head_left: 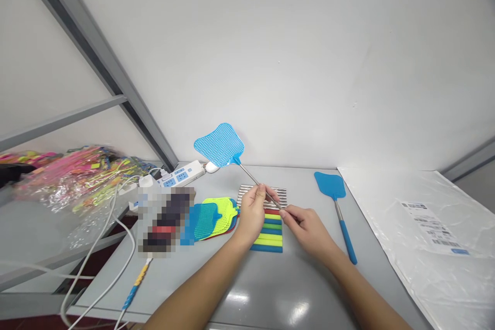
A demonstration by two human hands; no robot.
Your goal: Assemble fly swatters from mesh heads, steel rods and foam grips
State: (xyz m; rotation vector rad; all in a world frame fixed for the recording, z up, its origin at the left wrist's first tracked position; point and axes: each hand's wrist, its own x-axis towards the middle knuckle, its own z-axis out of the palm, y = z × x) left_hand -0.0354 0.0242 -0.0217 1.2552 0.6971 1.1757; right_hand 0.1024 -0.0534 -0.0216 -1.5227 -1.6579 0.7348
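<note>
A fly swatter with a blue mesh head and a thin metal rod is held up above the table, tilted with its head to the upper left. My left hand is closed round the middle of the rod. At the rod's lower end, my right hand pinches it. Beneath my hands lie a row of metal rods and several coloured handle tubes in blue, green and yellow. Left of them is a pile of swatter heads. A whole blue fly swatter with a blue handle lies at the right.
A power strip with white cables stands at the back left, near a blurred dark object. Bagged colourful items fill a shelf at the left. A white plastic sheet with labels covers the right side of the table.
</note>
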